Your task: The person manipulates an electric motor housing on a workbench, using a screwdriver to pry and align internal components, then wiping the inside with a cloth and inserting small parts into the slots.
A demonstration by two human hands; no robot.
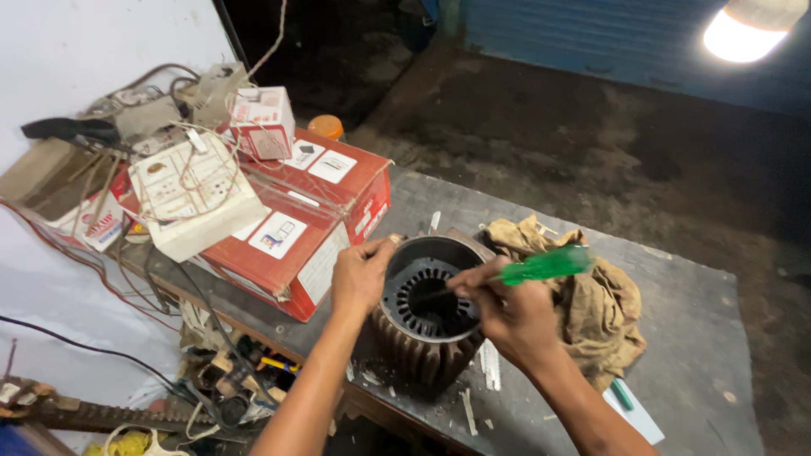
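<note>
We steady the motor stator housing (427,325) on the dark workbench (701,338) with our left hand (361,274), fingers curled over its rim. Our right hand (507,317) closes firmly around a green-handled screwdriver (541,266), its shaft reaching into the slotted bore. We judge it best to work the tip along one slot at a time, keeping the housing from rocking. A crumpled tan rag (600,308) lies just beside it; a red cardboard box (317,224) crowds the left side.
</note>
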